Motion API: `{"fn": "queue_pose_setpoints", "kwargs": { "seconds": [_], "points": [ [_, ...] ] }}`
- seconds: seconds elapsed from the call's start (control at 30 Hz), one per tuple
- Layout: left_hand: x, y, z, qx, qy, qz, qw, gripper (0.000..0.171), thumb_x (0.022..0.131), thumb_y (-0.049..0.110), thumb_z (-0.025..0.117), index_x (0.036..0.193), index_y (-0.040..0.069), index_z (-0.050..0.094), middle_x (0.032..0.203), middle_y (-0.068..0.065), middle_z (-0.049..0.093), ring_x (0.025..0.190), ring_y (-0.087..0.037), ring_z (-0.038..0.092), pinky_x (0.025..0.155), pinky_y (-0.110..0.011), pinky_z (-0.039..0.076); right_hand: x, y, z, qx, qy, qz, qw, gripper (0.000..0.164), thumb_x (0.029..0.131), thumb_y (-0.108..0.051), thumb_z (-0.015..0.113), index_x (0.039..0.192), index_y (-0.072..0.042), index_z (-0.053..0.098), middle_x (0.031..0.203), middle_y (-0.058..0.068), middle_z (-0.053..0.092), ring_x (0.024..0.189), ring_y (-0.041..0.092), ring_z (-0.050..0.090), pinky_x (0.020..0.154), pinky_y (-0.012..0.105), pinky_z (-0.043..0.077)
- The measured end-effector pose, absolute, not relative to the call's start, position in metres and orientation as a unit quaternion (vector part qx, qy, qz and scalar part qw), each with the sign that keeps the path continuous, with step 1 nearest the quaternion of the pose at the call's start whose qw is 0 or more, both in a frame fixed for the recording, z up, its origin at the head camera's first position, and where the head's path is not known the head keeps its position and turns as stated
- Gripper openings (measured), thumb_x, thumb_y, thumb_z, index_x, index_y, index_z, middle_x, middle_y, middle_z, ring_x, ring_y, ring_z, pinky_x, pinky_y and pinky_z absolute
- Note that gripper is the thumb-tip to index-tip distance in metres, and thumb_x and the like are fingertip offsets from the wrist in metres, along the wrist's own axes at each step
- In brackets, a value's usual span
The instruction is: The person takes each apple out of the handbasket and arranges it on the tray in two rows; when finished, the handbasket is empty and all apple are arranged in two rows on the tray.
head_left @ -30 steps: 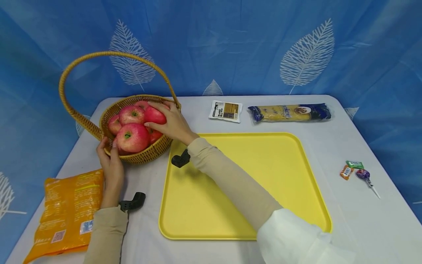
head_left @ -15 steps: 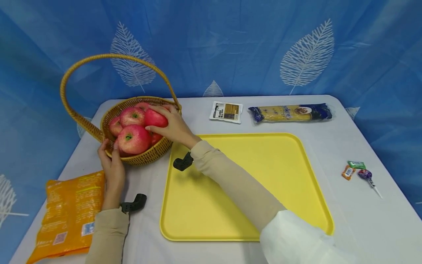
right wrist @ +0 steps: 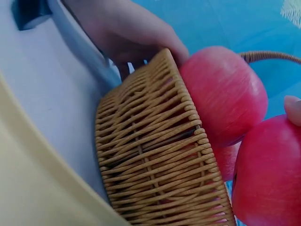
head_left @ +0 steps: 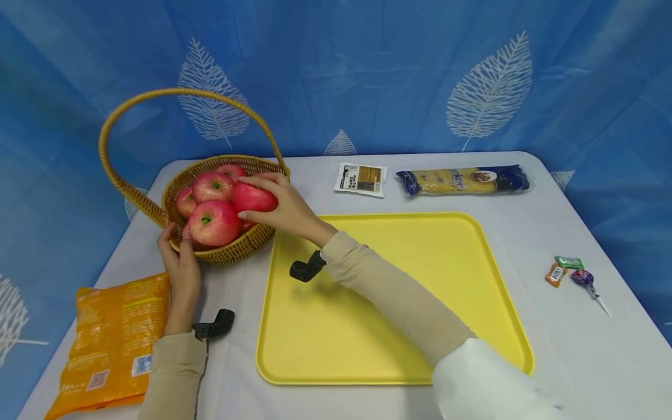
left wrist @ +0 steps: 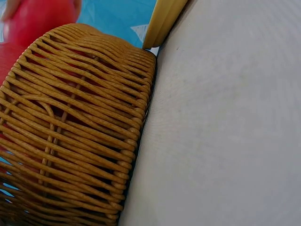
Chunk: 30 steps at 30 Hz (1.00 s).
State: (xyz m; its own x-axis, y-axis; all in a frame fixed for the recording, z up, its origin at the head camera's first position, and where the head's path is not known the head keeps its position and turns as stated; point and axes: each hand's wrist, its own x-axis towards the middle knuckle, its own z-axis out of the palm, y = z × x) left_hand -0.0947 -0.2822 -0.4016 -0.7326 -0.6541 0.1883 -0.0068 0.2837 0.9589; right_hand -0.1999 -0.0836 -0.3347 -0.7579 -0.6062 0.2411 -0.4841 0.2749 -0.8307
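Observation:
A wicker basket (head_left: 238,249) with a tall arched handle stands at the back left, heaped with several red apples (head_left: 214,224). At its near left rim, my left hand (head_left: 182,274) grips the basket; the right wrist view shows the thumb at the rim and the fingers against the outer wall. My right hand (head_left: 294,211) holds a red apple (head_left: 255,197) at the basket's right side, fingers over the top and thumb at the lower edge. In the right wrist view that apple (right wrist: 270,174) stands just off the woven rim. Close-up weave (left wrist: 80,122) fills much of the left wrist view.
A yellow tray (head_left: 399,376) lies under my right forearm. An orange bag (head_left: 112,341) is left of my left wrist. At the back lie a small white-edged packet (head_left: 361,179) and a spaghetti pack (head_left: 462,180); wrapped candies (head_left: 555,274) and a lollipop (head_left: 583,279) lie right.
My right hand has drawn back slightly toward the right and nearer, bringing the apple with it. The left hand has kept its grip on the basket rim.

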Motion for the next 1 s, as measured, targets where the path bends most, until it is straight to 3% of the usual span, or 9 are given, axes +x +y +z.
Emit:
{"fn": "queue_pose_setpoints", "kwargs": {
  "seconds": [0.23,0.5,1.0],
  "points": [
    [-0.094,-0.279,-0.4,0.228,-0.745,-0.555,0.291,0.046,0.095,0.028,0.04,0.135,0.009,0.03,0.144,-0.006,0.028,0.136,-0.013,0.022,0.113,-0.024,0.014,-0.185,-0.058,-0.338,-0.373,0.795,-0.474,0.063,0.062,0.071,-0.036,0.074,0.128,-0.029,0.051,0.134,0.004,0.037,0.124,0.014,0.035,0.09,0.029,0.046],
    [-0.093,-0.279,-0.399,0.231,-0.753,-0.55,0.279,0.046,0.096,0.03,0.038,0.136,0.01,0.029,0.145,-0.005,0.026,0.138,-0.013,0.018,0.114,-0.027,0.011,-0.168,-0.037,-0.357,-0.414,0.819,-0.393,0.063,0.055,0.071,-0.03,0.075,0.122,-0.024,0.056,0.131,0.006,0.04,0.121,0.02,0.038,0.091,0.03,0.046],
    [-0.092,-0.28,-0.399,0.242,-0.756,-0.546,0.268,0.046,0.096,0.032,0.037,0.137,0.013,0.027,0.146,-0.004,0.025,0.138,-0.013,0.017,0.114,-0.029,0.012,-0.171,-0.032,-0.391,-0.41,0.825,-0.387,0.043,0.054,0.071,-0.023,0.076,0.121,-0.022,0.057,0.136,0.014,0.038,0.125,0.025,0.038,0.095,0.037,0.043]
  ]
}}
